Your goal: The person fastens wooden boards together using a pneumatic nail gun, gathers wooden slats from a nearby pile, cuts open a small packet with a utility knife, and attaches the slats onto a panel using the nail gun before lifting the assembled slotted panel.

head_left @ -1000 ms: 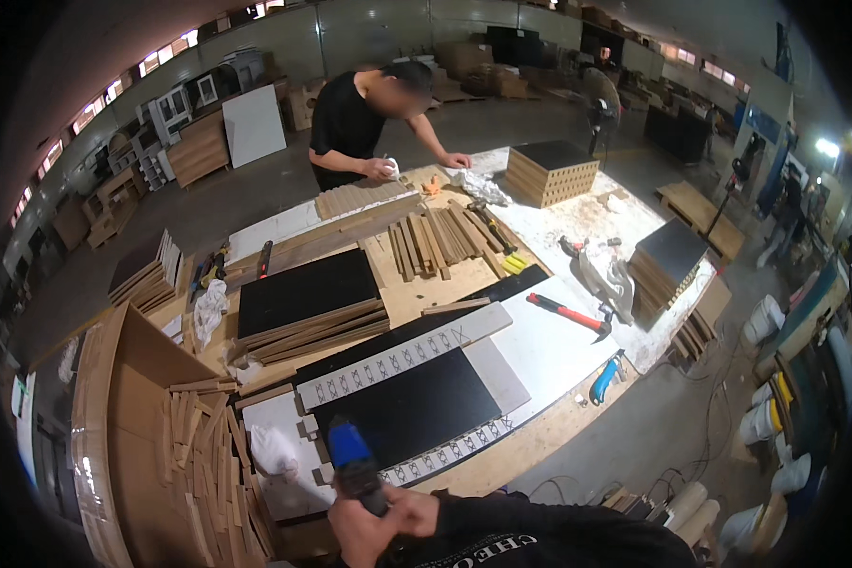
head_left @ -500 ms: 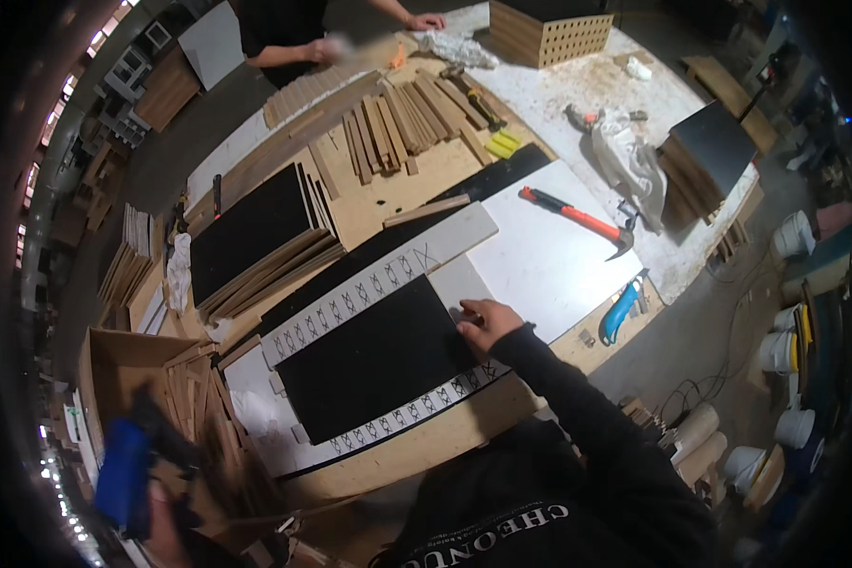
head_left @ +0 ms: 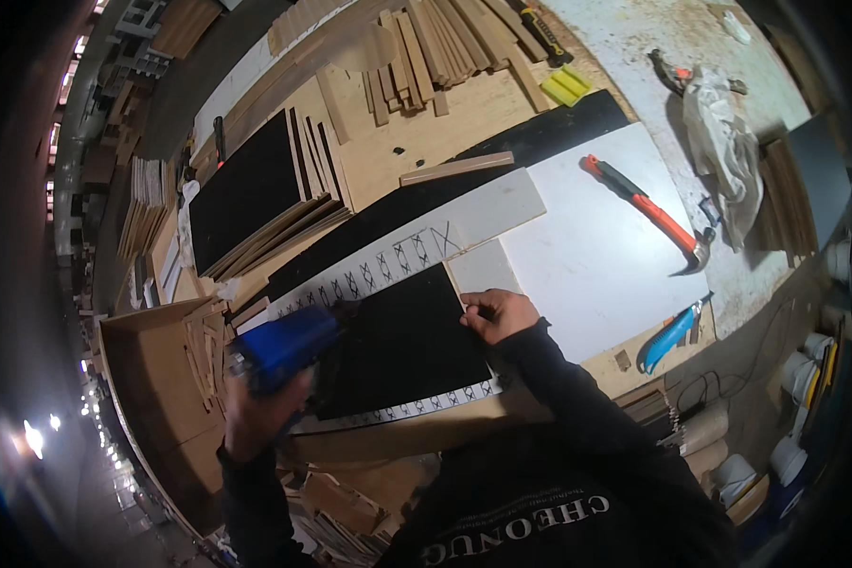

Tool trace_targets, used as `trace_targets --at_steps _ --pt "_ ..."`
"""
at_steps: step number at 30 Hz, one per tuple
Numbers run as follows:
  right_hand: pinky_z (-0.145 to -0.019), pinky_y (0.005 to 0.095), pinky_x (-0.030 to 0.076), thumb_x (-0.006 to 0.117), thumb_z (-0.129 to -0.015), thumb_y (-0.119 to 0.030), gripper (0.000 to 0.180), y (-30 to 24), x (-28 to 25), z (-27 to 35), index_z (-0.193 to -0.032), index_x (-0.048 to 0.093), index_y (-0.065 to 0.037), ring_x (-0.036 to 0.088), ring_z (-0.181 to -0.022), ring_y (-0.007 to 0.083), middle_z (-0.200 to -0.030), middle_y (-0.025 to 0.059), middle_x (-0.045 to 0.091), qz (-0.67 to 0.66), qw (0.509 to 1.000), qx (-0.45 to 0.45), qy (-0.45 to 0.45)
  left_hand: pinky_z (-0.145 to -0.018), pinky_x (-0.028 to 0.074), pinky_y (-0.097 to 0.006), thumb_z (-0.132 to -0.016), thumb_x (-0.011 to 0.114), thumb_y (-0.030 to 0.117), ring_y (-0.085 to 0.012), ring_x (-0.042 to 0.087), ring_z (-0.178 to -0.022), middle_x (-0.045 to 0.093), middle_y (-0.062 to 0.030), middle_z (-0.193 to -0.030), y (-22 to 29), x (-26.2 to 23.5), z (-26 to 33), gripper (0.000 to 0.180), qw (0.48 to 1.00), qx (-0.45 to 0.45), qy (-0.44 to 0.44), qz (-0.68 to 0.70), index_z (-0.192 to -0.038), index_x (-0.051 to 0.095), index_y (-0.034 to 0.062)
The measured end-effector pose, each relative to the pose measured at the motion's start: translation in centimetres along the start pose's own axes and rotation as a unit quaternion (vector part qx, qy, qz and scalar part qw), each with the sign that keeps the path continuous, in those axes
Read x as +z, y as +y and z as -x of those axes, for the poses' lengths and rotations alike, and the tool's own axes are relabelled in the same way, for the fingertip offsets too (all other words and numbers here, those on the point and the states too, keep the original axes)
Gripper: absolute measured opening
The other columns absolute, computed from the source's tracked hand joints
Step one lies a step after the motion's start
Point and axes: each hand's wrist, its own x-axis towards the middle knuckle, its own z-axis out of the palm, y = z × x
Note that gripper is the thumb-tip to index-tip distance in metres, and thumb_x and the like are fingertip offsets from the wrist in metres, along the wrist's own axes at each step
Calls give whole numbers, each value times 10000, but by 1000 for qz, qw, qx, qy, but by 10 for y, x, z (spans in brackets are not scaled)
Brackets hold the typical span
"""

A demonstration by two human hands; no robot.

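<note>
At lower left of the frame, the left hand (head_left: 248,417) grips a blue power drill (head_left: 282,346) over the flat black rectangular panel (head_left: 402,343) at centre. The right hand (head_left: 498,315), fingers curled, presses the panel's right edge. An orange-handled hammer (head_left: 649,210) lies on the white board (head_left: 596,256), upper right.

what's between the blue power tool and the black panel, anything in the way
Nothing visible. The left hand holds the blue power tool right at the left edge of the black panel, and no loose thing lies between them. The right hand presses the panel's far right edge, away from the tool.
</note>
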Motion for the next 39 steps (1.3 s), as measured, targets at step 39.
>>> trace_targets --at_steps 39 --pt "-671 217 474 663 -721 -24 215 -2 1 -1 -934 666 0 620 -677 104 -721 55 663 -67 997 37 -6 -733 477 -398 -688 696 319 -335 609 -831 606 -196 -849 -64 40 -83 465 990 -7 -109 -89 -953 554 -35"
